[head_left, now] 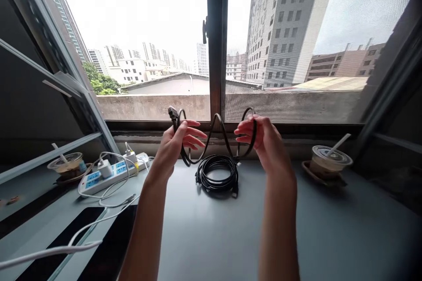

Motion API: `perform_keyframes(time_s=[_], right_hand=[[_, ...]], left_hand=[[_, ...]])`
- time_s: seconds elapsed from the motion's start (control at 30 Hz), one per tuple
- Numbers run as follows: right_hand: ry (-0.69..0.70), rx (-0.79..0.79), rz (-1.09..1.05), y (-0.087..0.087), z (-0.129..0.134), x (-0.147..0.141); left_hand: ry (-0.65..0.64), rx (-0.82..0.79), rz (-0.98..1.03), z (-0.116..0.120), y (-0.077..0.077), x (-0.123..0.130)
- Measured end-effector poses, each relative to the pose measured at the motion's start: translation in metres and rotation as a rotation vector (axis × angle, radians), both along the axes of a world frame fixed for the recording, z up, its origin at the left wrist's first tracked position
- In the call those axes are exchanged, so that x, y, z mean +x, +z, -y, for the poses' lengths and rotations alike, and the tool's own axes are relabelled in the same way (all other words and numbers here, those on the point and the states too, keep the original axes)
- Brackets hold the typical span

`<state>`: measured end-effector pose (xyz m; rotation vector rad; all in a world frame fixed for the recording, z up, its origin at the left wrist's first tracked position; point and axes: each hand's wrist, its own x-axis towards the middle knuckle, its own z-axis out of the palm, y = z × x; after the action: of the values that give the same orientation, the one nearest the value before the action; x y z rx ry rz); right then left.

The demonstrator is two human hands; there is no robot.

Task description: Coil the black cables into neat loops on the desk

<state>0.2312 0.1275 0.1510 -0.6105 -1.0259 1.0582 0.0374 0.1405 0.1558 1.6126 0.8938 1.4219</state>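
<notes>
A black cable (224,134) hangs in loose loops between my two hands, above the table. My left hand (178,142) holds its left loops between thumb and fingers, with the other fingers spread. The cable's dark connector (172,113) sticks up above that hand. On the right, my right hand (262,136) has its thumb and fingers around the right loop, palm turned inward. Below and between the hands, a coiled black cable (218,186) lies on the table, its plug ends showing at the coil's lower edge; neither hand touches this coil.
On the left stand a power strip (115,174) with white chargers and cables, dark flat devices (110,243) and a drink cup (67,164). Another lidded cup (329,162) with a straw sits on the right of the table (211,246). A window frame (216,52) rises behind.
</notes>
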Motion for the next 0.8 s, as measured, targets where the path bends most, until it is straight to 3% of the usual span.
perform_keyframes(time_s=[0.1, 0.3, 0.4, 0.6, 0.8], right_hand=[[-0.037, -0.025, -0.047, -0.001, 0.004, 0.018], [-0.292, -0.058, -0.036, -0.01, 0.016, 0.05], [-0.41, -0.037, -0.034, -0.013, 0.027, 0.06], [-0.477, 0.033, -0.102, -0.001, 0.056, 0.054], [-0.128, 0.141, -0.076, 0.009, 0.067, 0.02]], left_hand=[[0.163, 0.064, 0.125, -0.012, -0.002, -0.021], [0.453, 0.222, 0.25, -0.02, -0.002, -0.054], [0.547, 0.196, 0.369, -0.018, -0.001, -0.066], [0.456, 0.074, 0.483, -0.01, 0.001, -0.084], [0.297, 0.02, 0.319, -0.01, -0.004, -0.089]])
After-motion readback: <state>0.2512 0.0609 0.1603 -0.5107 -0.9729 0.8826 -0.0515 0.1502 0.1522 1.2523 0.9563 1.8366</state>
